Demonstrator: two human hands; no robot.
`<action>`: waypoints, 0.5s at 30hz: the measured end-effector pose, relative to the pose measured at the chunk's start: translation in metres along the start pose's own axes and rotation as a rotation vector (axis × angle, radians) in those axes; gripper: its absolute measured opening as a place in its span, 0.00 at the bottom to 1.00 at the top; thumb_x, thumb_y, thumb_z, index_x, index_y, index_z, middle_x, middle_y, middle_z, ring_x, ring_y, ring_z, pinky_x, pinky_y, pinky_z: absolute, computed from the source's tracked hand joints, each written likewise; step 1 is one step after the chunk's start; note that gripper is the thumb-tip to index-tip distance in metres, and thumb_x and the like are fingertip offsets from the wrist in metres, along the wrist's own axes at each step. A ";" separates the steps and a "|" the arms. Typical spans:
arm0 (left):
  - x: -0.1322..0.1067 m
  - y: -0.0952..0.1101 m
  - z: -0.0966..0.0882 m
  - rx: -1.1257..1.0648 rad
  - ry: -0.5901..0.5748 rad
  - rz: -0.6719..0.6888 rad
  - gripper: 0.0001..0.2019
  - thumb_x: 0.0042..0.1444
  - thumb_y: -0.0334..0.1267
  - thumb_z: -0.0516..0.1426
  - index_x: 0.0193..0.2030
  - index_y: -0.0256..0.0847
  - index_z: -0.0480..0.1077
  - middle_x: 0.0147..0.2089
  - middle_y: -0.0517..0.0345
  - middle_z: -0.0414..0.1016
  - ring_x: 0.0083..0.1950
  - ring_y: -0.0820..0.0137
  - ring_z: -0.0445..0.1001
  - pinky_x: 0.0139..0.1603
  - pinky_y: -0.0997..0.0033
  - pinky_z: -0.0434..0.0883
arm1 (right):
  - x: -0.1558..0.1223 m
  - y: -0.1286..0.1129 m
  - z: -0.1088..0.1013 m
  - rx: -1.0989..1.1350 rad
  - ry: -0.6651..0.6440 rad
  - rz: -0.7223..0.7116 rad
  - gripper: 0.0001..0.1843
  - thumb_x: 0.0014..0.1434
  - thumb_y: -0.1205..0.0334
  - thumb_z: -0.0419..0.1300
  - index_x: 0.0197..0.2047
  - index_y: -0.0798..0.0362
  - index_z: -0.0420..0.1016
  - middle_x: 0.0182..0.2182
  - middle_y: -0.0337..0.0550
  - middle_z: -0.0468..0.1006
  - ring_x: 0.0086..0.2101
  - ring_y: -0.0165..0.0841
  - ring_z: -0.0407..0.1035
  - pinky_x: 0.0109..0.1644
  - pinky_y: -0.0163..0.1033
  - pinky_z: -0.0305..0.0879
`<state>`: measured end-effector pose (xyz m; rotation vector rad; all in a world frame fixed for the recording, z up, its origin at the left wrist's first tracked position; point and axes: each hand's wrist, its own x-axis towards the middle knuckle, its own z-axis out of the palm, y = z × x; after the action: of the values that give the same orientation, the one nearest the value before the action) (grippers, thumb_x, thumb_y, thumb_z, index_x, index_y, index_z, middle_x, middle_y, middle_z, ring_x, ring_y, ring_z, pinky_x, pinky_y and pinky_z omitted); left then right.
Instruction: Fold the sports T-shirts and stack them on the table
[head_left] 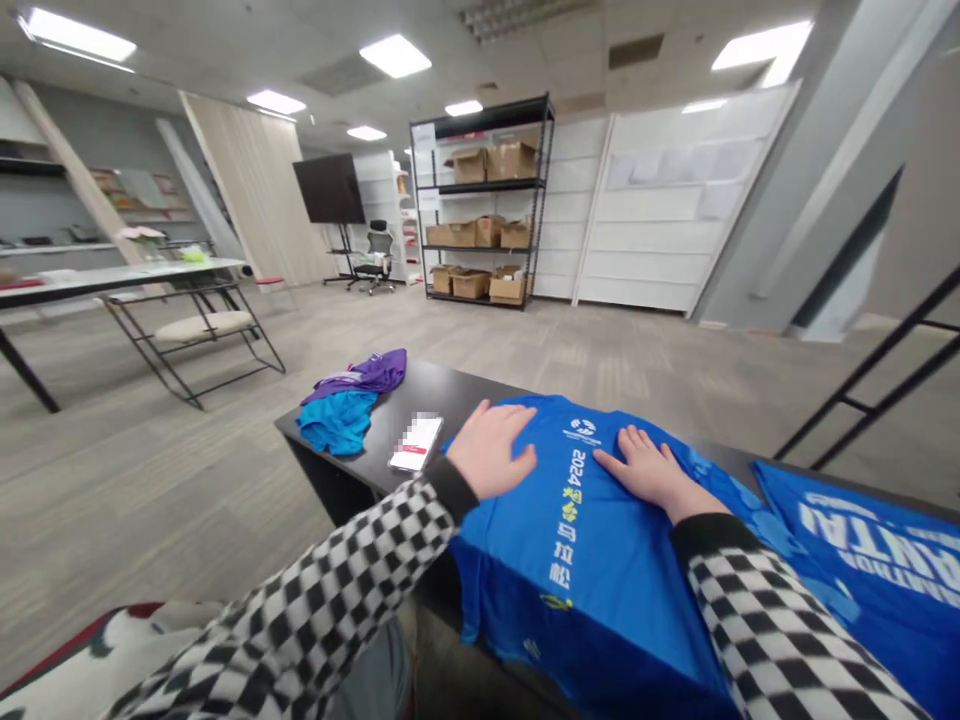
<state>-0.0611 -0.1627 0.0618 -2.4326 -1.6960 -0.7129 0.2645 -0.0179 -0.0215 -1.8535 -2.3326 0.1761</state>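
Here we go: the left hand [491, 450] and right hand [649, 470] are both pressed palm-down, fingers spread, on the blue T-shirt [577, 560] hanging over the counter [450, 390] edge, checkered sleeves [780, 620] angling inward, with a teal garment [336, 422] and purple garment [367, 372] off to the left!

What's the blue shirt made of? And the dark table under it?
The blue shirt looks like thin, stretchy sports cloth, maybe polyester: it has a soft shine and folds softly near the right hand. The table seems to have a smooth, dark coating with a gentle shine, probably over wood, but it's hard to be sure.
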 end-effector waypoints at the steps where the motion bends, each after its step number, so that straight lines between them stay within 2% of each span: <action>1: -0.028 -0.017 -0.013 0.031 0.057 -0.112 0.32 0.71 0.50 0.54 0.80 0.47 0.66 0.78 0.47 0.72 0.78 0.53 0.69 0.85 0.47 0.57 | 0.001 0.004 -0.002 0.036 0.022 -0.010 0.54 0.72 0.28 0.47 0.84 0.61 0.58 0.82 0.65 0.53 0.81 0.59 0.45 0.82 0.71 0.45; 3: -0.081 -0.054 -0.030 0.152 0.204 -0.423 0.36 0.70 0.51 0.55 0.81 0.40 0.63 0.78 0.39 0.70 0.78 0.49 0.68 0.82 0.48 0.61 | 0.001 0.013 -0.006 0.108 0.097 -0.032 0.51 0.73 0.31 0.47 0.84 0.61 0.58 0.82 0.64 0.53 0.81 0.58 0.45 0.82 0.71 0.45; 4: -0.102 -0.072 -0.034 0.209 0.224 -0.575 0.41 0.69 0.54 0.56 0.84 0.36 0.57 0.79 0.35 0.67 0.79 0.45 0.67 0.81 0.46 0.62 | 0.001 0.018 -0.009 0.138 0.139 -0.039 0.50 0.73 0.32 0.47 0.84 0.60 0.58 0.83 0.63 0.53 0.81 0.57 0.45 0.83 0.70 0.44; 6: -0.131 -0.099 -0.035 0.242 0.134 -0.724 0.52 0.66 0.62 0.58 0.86 0.30 0.48 0.80 0.28 0.64 0.79 0.39 0.66 0.78 0.44 0.64 | -0.002 0.028 -0.013 0.180 0.199 -0.036 0.49 0.73 0.33 0.47 0.84 0.59 0.59 0.82 0.60 0.55 0.81 0.55 0.46 0.84 0.68 0.44; 7: -0.138 -0.106 -0.033 0.241 0.058 -0.737 0.56 0.65 0.66 0.59 0.87 0.29 0.45 0.80 0.26 0.64 0.79 0.37 0.66 0.76 0.43 0.66 | -0.003 0.031 -0.014 0.193 0.211 -0.027 0.49 0.73 0.32 0.47 0.84 0.58 0.60 0.82 0.59 0.56 0.81 0.55 0.47 0.84 0.67 0.44; 9: -0.138 -0.110 -0.027 0.245 -0.057 -0.711 0.59 0.63 0.70 0.59 0.87 0.31 0.44 0.79 0.26 0.66 0.76 0.35 0.69 0.73 0.42 0.67 | -0.007 0.035 -0.017 0.208 0.215 -0.009 0.49 0.72 0.32 0.48 0.83 0.57 0.62 0.81 0.57 0.59 0.80 0.55 0.50 0.84 0.65 0.45; 10: -0.133 -0.108 -0.024 0.261 -0.080 -0.705 0.58 0.63 0.70 0.59 0.87 0.33 0.45 0.77 0.27 0.68 0.75 0.35 0.70 0.72 0.42 0.68 | -0.009 0.035 -0.018 0.214 0.210 -0.003 0.49 0.72 0.32 0.49 0.83 0.57 0.63 0.81 0.57 0.60 0.80 0.55 0.51 0.84 0.64 0.46; 12: -0.120 -0.104 -0.019 0.294 -0.087 -0.706 0.56 0.63 0.66 0.59 0.87 0.34 0.46 0.74 0.29 0.72 0.73 0.35 0.72 0.70 0.42 0.69 | -0.014 0.034 -0.020 0.230 0.197 0.000 0.49 0.72 0.33 0.50 0.83 0.58 0.63 0.80 0.56 0.61 0.80 0.54 0.52 0.85 0.62 0.46; 15: -0.105 -0.106 -0.017 0.284 -0.102 -0.674 0.56 0.62 0.61 0.59 0.87 0.28 0.46 0.71 0.28 0.75 0.71 0.37 0.74 0.69 0.46 0.71 | -0.021 0.026 -0.025 0.259 0.195 0.003 0.48 0.72 0.36 0.51 0.83 0.60 0.62 0.80 0.56 0.61 0.80 0.52 0.52 0.85 0.60 0.46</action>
<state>-0.1916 -0.2190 0.0129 -1.7233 -2.4846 -0.3529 0.2988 -0.0323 -0.0032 -1.6699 -2.0678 0.2711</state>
